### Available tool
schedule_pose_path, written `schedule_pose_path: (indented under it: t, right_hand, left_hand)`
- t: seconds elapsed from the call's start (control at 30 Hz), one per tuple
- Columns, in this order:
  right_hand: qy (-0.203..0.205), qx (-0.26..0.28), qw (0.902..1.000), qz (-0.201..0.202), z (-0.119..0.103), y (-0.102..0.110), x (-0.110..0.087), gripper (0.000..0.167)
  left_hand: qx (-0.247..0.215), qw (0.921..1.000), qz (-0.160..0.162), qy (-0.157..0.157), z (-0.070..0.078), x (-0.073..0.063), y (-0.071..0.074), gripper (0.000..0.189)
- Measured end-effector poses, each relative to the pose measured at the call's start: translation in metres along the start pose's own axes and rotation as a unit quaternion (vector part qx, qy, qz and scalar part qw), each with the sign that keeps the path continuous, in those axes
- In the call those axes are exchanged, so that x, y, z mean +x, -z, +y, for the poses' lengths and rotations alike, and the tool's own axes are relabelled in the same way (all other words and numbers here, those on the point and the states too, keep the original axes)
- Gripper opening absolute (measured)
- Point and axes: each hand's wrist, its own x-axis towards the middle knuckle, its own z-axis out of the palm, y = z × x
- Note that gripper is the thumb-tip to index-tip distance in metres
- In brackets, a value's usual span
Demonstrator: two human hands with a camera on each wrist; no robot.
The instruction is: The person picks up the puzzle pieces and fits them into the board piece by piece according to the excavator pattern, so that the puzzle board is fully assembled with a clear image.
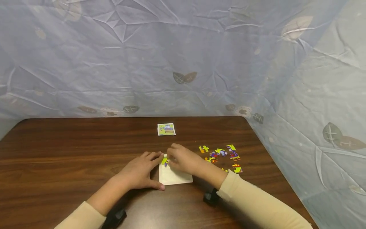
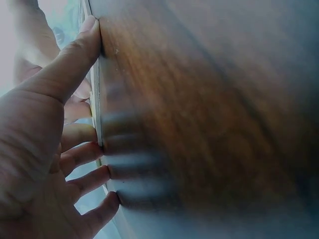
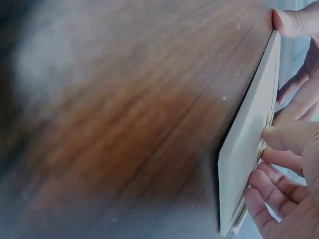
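Observation:
A white puzzle board (image 1: 177, 178) lies flat on the dark wooden table. My left hand (image 1: 140, 171) rests at its left side, thumb by the near corner and spread fingers along the edge, touching the table. Over the board's far left part is my right hand (image 1: 183, 160). Its thumb and index finger pinch a small puzzle piece (image 3: 261, 146) at the board's surface, mostly hidden by the fingers. A yellow-green puzzle piece (image 1: 164, 160) shows in the far left corner of the board.
Several loose puzzle pieces (image 1: 221, 152) lie scattered on the table (image 1: 85, 143) right of the board. A small picture card (image 1: 166, 129) with a vehicle lies beyond it. A patterned grey-blue cloth (image 1: 160, 57) hangs behind the table and along its right side.

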Motion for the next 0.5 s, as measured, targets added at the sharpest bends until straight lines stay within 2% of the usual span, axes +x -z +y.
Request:
schedule_pose_path:
  t: [0.3,0.5]
  right_hand:
    - [-0.025,-0.010,0.9996,-0.011,-0.0065,-0.0017,-0.0015,0.015]
    - [0.007,-0.020,0.9997,-0.009,-0.0012,0.0007,-0.0021,0.016]
  left_hand:
    - [-0.005,0.9998,-0.002,0.018,0.0012,-0.0005,-0.0018,0.113]
    - [-0.004,0.9998,0.001,0.017,0.0018,0.0002,0.0007,0.114]
